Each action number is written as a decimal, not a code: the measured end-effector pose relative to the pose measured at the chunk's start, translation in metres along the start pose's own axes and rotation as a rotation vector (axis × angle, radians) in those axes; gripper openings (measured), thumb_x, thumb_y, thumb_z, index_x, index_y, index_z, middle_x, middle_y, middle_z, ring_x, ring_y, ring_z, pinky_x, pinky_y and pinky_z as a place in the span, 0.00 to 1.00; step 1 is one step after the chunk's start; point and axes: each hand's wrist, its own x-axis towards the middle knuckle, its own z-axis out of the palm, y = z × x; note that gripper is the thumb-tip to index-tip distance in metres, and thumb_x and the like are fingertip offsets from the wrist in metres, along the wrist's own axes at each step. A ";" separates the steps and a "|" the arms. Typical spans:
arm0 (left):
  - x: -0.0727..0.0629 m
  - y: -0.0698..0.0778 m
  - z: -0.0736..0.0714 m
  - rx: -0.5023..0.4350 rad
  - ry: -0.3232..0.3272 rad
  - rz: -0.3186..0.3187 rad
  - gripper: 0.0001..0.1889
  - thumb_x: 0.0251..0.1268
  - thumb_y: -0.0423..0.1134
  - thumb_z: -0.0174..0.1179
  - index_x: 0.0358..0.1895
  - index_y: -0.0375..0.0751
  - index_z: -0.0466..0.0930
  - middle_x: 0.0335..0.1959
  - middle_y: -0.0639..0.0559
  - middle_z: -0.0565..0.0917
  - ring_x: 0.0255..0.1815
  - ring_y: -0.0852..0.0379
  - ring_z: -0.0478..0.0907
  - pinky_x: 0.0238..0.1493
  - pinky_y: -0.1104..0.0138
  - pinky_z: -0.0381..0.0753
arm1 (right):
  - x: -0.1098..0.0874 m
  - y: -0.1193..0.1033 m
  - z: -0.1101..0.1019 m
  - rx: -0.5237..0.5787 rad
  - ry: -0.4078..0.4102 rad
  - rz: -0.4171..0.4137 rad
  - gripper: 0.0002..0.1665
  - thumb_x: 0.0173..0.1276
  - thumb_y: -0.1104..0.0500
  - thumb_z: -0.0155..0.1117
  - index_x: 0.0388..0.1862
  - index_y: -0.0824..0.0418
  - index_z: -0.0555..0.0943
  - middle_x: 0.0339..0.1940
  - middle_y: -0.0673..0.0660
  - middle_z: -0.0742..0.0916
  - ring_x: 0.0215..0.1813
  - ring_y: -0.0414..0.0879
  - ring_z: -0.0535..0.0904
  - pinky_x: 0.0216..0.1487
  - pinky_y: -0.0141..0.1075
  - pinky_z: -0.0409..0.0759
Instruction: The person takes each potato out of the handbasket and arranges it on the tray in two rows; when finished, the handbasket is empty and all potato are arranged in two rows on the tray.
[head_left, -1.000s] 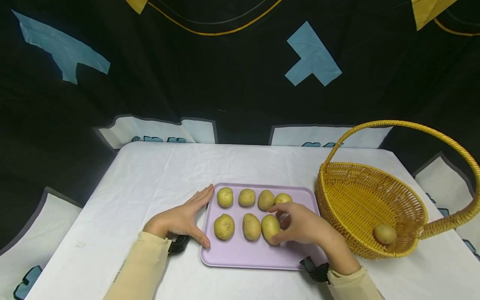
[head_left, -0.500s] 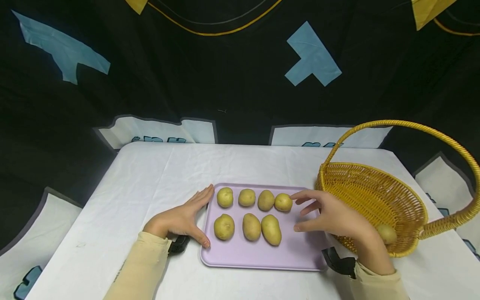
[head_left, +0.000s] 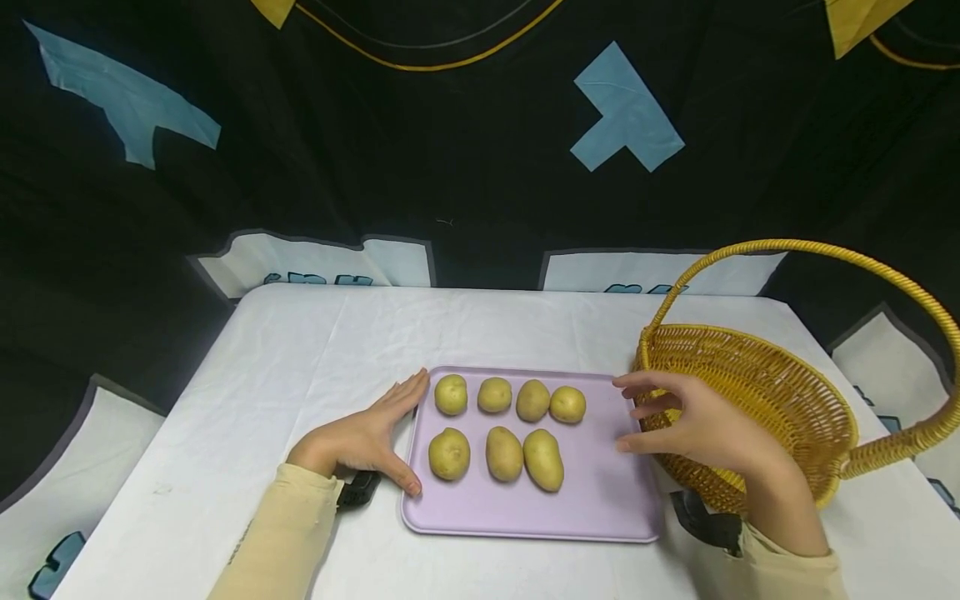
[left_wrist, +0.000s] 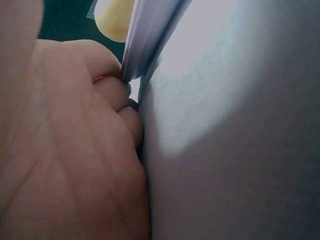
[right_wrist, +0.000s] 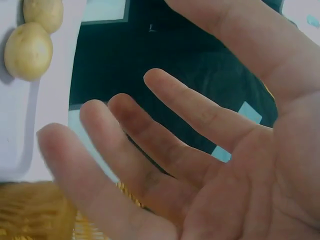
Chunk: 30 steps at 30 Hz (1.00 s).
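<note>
A lilac tray [head_left: 600,508] carries several yellow potatoes in two rows, with a back-row potato [head_left: 567,404] and a longer front-row potato [head_left: 543,460] at the right ends. My left hand [head_left: 367,437] rests at the tray's left edge, thumb and fingers spread along it; the left wrist view shows its fingers [left_wrist: 112,92] against the tray's side. My right hand [head_left: 697,425] hovers over the tray's right edge and the near side of the basket, holding nothing. Its spread, slightly bent fingers [right_wrist: 165,145] show in the right wrist view.
A yellow wicker basket [head_left: 757,354] with a tall arched handle [head_left: 787,246] stands right of the tray; my right hand and forearm hide part of its inside. White cloth covers the table [head_left: 300,350], and a dark patterned curtain [head_left: 480,150] hangs behind.
My right hand has moved right from the front-row right potato, its fingers opening away from it, to the basket's near side. That potato stays on the tray. The left hand has not moved.
</note>
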 end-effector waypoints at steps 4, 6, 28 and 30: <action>0.001 0.001 -0.001 0.000 0.001 0.000 0.80 0.27 0.56 0.86 0.82 0.38 0.35 0.83 0.44 0.35 0.80 0.36 0.30 0.76 0.42 0.37 | -0.010 0.001 -0.011 -0.022 0.020 0.028 0.40 0.52 0.50 0.84 0.63 0.59 0.80 0.57 0.58 0.83 0.53 0.53 0.82 0.48 0.38 0.85; 0.001 0.001 -0.001 0.004 0.001 0.002 0.80 0.27 0.56 0.86 0.82 0.38 0.35 0.83 0.44 0.35 0.80 0.36 0.30 0.76 0.43 0.37 | -0.017 0.003 -0.020 -0.057 0.015 0.035 0.39 0.53 0.50 0.83 0.63 0.58 0.80 0.57 0.58 0.83 0.54 0.53 0.81 0.48 0.39 0.84; -0.002 0.000 -0.002 0.009 0.012 0.007 0.79 0.28 0.57 0.85 0.82 0.38 0.35 0.83 0.44 0.36 0.80 0.37 0.31 0.77 0.43 0.37 | -0.012 0.047 -0.086 -0.343 -0.301 0.336 0.38 0.48 0.60 0.83 0.58 0.69 0.79 0.50 0.68 0.81 0.47 0.60 0.79 0.33 0.46 0.86; -0.002 -0.001 -0.002 0.008 0.015 0.008 0.79 0.28 0.57 0.85 0.82 0.38 0.36 0.83 0.44 0.36 0.80 0.37 0.31 0.77 0.43 0.37 | -0.010 0.049 -0.085 -0.361 -0.324 0.394 0.37 0.48 0.62 0.82 0.57 0.69 0.79 0.49 0.70 0.81 0.47 0.61 0.79 0.30 0.48 0.86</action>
